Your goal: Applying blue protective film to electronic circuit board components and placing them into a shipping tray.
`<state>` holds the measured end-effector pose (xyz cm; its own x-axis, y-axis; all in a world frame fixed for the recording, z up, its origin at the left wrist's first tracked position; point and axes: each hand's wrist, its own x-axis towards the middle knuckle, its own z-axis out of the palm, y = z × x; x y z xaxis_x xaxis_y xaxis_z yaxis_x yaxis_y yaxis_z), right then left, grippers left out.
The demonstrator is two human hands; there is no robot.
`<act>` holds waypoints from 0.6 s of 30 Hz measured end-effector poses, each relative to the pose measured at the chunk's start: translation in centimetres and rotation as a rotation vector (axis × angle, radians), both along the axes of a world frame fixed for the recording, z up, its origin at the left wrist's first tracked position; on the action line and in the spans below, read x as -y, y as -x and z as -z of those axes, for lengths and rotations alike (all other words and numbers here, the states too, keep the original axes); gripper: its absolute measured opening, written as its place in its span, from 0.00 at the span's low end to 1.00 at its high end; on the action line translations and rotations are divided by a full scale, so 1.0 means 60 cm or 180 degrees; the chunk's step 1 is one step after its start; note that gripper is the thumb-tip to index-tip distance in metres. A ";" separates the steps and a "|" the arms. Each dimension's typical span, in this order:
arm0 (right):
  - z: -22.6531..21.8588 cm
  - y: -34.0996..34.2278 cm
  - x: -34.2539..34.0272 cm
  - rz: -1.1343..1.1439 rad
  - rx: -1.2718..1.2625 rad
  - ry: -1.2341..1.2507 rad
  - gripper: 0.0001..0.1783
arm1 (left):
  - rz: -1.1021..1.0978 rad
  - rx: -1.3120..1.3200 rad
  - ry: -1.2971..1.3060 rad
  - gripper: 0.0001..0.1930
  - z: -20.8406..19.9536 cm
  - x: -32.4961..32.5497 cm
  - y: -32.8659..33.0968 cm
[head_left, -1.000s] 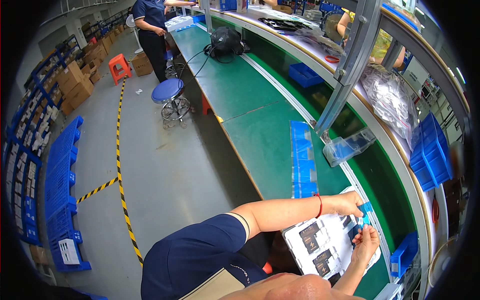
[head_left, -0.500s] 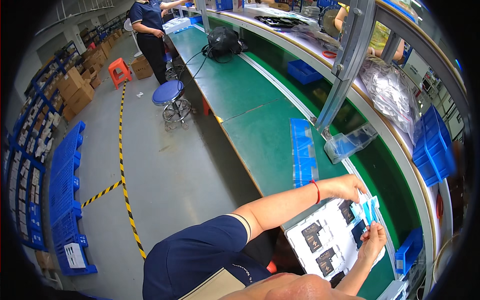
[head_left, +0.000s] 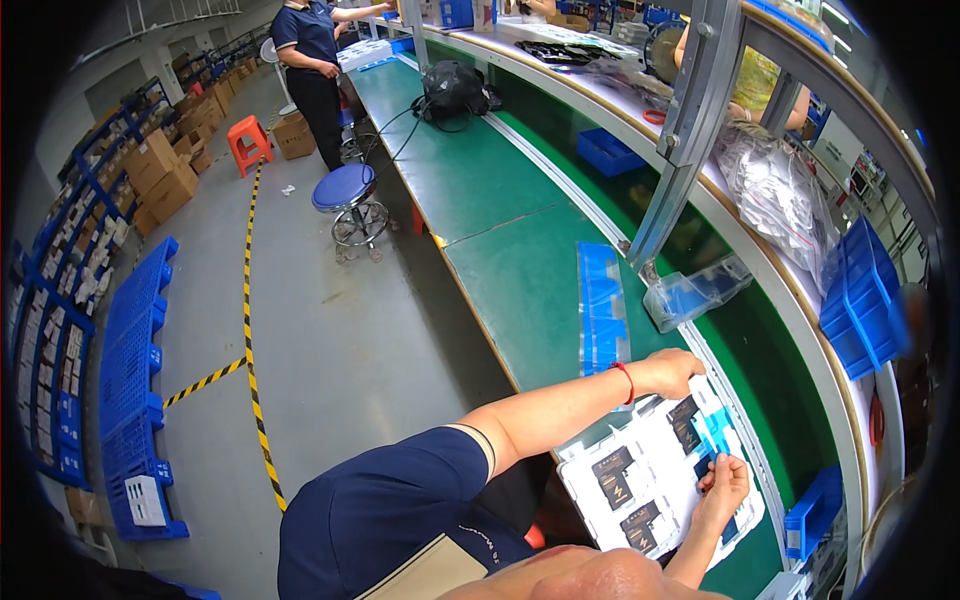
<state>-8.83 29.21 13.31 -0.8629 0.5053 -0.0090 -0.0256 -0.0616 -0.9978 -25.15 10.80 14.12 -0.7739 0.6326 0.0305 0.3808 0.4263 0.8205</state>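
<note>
A white tray (head_left: 655, 462) lies at the lower right with several flat black batteries (head_left: 613, 476) in its pockets. Between thumb and fingers, my right hand (head_left: 727, 488) pinches a strip of blue film (head_left: 716, 430) above the tray's right side. My left hand (head_left: 672, 373), with a red cord on its wrist, is at the tray's far edge. Its fingers are curled down, and what they hold, if anything, is hidden. Left of the tray's far end, a sheet of blue film pieces (head_left: 601, 300) lies on the green bench.
The long green bench (head_left: 500, 255) runs away to the upper left, with a black bag (head_left: 452, 90) on it. A metal post (head_left: 680, 150) and a clear plastic box (head_left: 697, 290) stand beyond. Blue bins (head_left: 862, 300) line the right. A blue stool (head_left: 344, 188) and another person are left.
My left hand has moved left and away from the blue film, its fingers now curled by the tray's far edge. My right hand still pinches the film. The whole view has shifted slightly.
</note>
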 end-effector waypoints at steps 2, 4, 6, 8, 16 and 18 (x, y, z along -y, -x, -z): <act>0.000 -0.001 -0.004 -0.0080 -0.0002 0.0051 0.07 | -0.0042 -0.0066 -0.0020 0.26 0.007 -0.001 0.003; 0.001 -0.005 -0.010 -0.0189 0.0039 0.0155 0.07 | -0.0054 -0.0171 -0.0090 0.26 0.012 -0.001 0.003; -0.001 -0.008 -0.010 -0.0261 0.0078 0.0139 0.07 | -0.0011 -0.0269 -0.0064 0.23 0.018 -0.005 0.003; -0.003 -0.010 -0.007 -0.0289 0.0106 0.0091 0.08 | 0.0000 -0.0401 -0.0010 0.21 0.023 -0.005 0.003; 0.005 -0.009 -0.019 -0.0411 -0.0036 0.0182 0.07 | 0.0014 -0.0541 -0.0213 0.19 0.032 -0.005 0.009; 0.008 -0.007 -0.022 -0.0429 -0.0070 0.0191 0.07 | -0.0087 -0.0484 -0.0370 0.18 0.044 -0.009 0.009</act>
<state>-8.38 30.55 12.82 -0.9232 0.3841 -0.0161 -0.0349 -0.1254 -0.9915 -25.67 11.34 11.45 -0.7716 0.5968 0.2203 0.4939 0.3438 0.7987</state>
